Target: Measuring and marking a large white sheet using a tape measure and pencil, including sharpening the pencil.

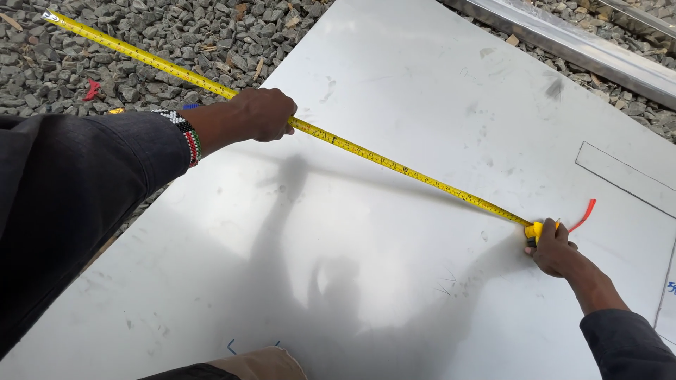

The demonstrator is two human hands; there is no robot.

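A large bare metal sheet (394, 281) lies flat on grey gravel (176, 42) and serves as the reference for all positions below. A yellow measuring tape blade (380, 160) runs diagonally across the sheet, from beyond its upper left edge over the gravel down to a point near its right side. The left hand (262, 114) is closed around the blade at the sheet's upper left edge, fingers curled over the tape and pinning it there; a beaded wristband (187, 135) sits at the wrist, next to a dark sleeve (84, 183). The right hand (556, 248) rests on the sheet near its right side, closed over the yellow tape case (536, 230), which touches the sheet surface. A red strap (586, 213) curves out from the case, toward the right edge. A drawn rectangular outline (623, 177) is marked on the sheet to the upper right of the case. A long metal bar (563, 39) lies on the gravel beyond the sheet's upper right edge. A small red scrap (91, 89) lies on the gravel, left of the sheet.
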